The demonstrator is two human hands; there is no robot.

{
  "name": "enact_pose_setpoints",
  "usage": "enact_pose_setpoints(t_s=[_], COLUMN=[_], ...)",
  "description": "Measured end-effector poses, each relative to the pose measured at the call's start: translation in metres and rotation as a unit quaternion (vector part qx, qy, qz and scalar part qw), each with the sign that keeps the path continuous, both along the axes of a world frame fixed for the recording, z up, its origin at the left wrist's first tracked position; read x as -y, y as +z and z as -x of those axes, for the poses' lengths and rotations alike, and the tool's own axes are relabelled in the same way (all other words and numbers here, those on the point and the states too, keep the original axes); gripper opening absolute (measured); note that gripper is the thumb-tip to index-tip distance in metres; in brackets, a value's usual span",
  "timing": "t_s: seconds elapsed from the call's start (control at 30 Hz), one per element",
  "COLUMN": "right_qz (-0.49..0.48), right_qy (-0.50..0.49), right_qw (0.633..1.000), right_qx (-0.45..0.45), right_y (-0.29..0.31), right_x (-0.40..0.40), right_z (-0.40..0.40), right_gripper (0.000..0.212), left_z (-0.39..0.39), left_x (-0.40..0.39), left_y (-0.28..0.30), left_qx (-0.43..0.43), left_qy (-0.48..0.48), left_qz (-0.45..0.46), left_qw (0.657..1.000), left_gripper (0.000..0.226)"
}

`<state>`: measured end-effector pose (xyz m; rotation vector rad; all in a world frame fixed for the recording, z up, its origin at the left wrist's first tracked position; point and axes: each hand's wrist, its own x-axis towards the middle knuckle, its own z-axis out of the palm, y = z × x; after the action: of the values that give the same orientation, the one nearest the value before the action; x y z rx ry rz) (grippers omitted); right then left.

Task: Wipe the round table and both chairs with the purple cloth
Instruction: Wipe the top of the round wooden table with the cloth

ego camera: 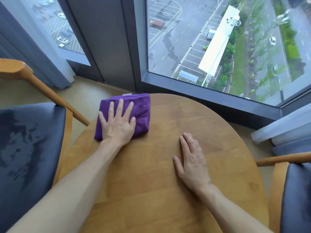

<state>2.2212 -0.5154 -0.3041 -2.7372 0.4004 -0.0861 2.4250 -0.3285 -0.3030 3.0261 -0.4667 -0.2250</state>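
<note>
**Cloth at the far left edge of the table, both palms down**

At the far left a curtain [25, 52] hangs in grey and pale folds, its top cut off by the frame. In front of it stands the left chair [30, 148]: a wooden arm slants down toward the table and a dark padded seat shows mottled lighter and darker patches, though I cannot tell whether that is damp or only sheen. Its legs and most of its back are out of sight.

Next comes the purple cloth [141, 111], folded into a thick pad and lying on the far left part of the round table [143, 182], its left side reaching the rim or slightly over it; the exact edge is hidden beneath the cloth. A small pale tab peeks out at its far edge, too small to read. The left hand [117, 125] lies flat on top of it, fingers spread wide, palm pressing down and covering much of the pad.

The wooden tabletop fills the middle; its near edge runs off the bottom of the view. The right hand [191, 163] rests flat on bare wood, well apart from the cloth, fingers straight and close together, thumb out to the side.

Beyond the table a big window [218, 39] looks steeply down on a car park and road, blurred. At the right, only the arm and a slice of dark seat of the right chair [296, 195] are visible.
</note>
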Motion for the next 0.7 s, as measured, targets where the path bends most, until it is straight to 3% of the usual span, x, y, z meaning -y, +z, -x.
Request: enact_pose_setpoints(t_s=[0.2, 0.37, 0.53, 0.7], right_qz=[0.016, 0.061, 0.057, 0.066], right_qy=[-0.04, -0.059, -0.079, -0.084], right_qw=[0.999, 0.996, 0.994, 0.994], right_qx=[0.007, 0.012, 0.04, -0.017], right_y=[-0.003, -0.004, -0.002, 0.006], right_x=[-0.003, 0.006, 0.017, 0.04], right_z=[-0.008, -0.019, -0.037, -0.068], right_gripper=[0.06, 0.046, 0.021, 0.037], left_z=[0.002, 0.024, 0.026, 0.021], left_x=[0.072, 0.126, 0.079, -0.002], left_y=[0.001, -0.001, -0.001, 0.002], left_qx=[-0.021, -0.009, -0.008, 0.016], left_qy=[0.061, -0.113, -0.196, -0.146], left_qz=[0.004, -0.002, 0.0, -0.005], left_qw=[0.998, 0.994, 0.981, 0.989], left_gripper=[0.073, 0.07, 0.058, 0.063])
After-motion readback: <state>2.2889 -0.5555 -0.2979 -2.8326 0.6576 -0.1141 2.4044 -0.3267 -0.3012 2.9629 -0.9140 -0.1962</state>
